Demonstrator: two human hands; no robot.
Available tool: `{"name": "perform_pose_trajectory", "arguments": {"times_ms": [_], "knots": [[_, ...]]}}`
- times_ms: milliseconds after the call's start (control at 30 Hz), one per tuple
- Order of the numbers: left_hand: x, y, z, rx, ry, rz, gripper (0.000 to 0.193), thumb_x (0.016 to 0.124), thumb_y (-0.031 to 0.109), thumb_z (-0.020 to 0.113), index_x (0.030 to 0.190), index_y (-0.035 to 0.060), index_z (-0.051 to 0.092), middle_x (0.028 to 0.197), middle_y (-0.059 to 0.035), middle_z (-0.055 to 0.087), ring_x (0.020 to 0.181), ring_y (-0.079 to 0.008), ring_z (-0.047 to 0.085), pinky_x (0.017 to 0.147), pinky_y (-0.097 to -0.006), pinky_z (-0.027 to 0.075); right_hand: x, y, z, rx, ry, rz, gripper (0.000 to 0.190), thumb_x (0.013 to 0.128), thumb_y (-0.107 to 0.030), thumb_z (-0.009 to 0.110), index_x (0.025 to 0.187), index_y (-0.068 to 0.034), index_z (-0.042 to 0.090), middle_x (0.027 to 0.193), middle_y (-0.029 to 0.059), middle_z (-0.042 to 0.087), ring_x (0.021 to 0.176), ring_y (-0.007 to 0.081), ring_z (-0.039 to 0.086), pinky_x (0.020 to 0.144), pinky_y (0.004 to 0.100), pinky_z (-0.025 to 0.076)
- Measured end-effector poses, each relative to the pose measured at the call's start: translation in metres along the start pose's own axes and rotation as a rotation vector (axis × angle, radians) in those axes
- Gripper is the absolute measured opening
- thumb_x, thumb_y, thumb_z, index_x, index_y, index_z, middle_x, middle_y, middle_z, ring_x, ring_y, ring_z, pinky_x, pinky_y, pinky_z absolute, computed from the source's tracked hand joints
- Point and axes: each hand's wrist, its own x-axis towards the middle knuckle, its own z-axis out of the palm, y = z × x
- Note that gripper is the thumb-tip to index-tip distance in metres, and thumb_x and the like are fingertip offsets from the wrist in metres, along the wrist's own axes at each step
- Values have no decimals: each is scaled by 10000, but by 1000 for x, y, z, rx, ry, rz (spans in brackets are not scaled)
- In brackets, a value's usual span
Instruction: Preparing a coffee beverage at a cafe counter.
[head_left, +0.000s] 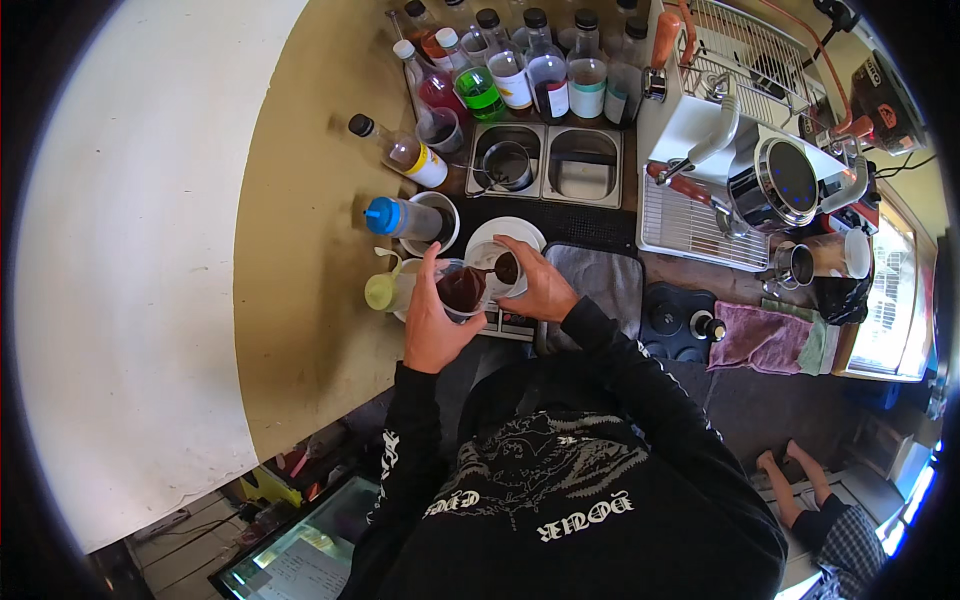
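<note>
In the head view my left hand (442, 319) grips a clear plastic cup of dark brown liquid (461, 291). My right hand (538, 283) holds a smaller clear cup (504, 268) with dark contents, tilted towards the first one; their rims are close together or touching. Both cups are over a digital kitchen scale (510, 321) with a round white platform (510, 227). Left of the cups are a squeeze bottle with a blue cap (390, 216), standing in or by a white container (450, 225), and a bottle with a yellow-green cap (382, 291).
Syrup bottles (546, 75) line the back, behind two steel inset pans (585, 169). An espresso machine (697, 217) is at the right. Nearby are a grey cloth (600, 285), a black tamping mat (667, 345) and a pink cloth (757, 337). Another person's legs (784, 487) show at lower right.
</note>
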Motion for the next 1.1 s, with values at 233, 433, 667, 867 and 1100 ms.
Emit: {"name": "perform_pose_trajectory", "arguments": {"times_ms": [233, 433, 667, 867, 1100], "knots": [[1, 4, -2, 24, -9, -4, 1052, 655, 70, 824, 1534, 84, 247, 1283, -183, 512, 1166, -325, 575, 1019, -420, 459, 0, 1, -1, -20, 6, -8, 946, 660, -101, 815, 1479, -34, 345, 1374, 217, 501, 1303, 383, 495, 1101, 417, 410], [2, 6, -4, 35, -9, 4, 1052, 654, 72, 826, 1535, 88, 252, 1282, -186, 519, 1163, -323, 577, 1008, -421, 463, -1, 4, 0, -7, 15, -8, 940, 669, -110, 820, 1478, -33, 347, 1376, 217, 502, 1305, 383, 495, 1099, 417, 412], [3, 8, -6, 53, -9, 7, 1056, 649, 73, 825, 1535, 90, 252, 1272, -194, 538, 1131, -328, 590, 990, -421, 470, -1, 2, 0, -23, 30, -35, 923, 696, -123, 811, 1486, -57, 338, 1362, 219, 506, 1289, 404, 483, 1075, 431, 420], [3, 9, -6, 71, -13, 22, 1055, 647, 85, 826, 1534, 90, 254, 1276, -196, 538, 1127, -332, 591, 985, -426, 470, 0, 4, 0, -18, 32, -48, 931, 692, -119, 809, 1490, -60, 333, 1363, 220, 505, 1292, 404, 480, 1076, 431, 420], [4, 10, -6, 73, -13, 4, 1055, 649, 90, 819, 1538, 96, 251, 1274, -194, 540, 1133, -333, 583, 992, -429, 462, 0, 3, -1, -14, 24, -22, 938, 686, -120, 812, 1491, -70, 334, 1341, 222, 513, 1263, 411, 496, 1058, 435, 429]]}}
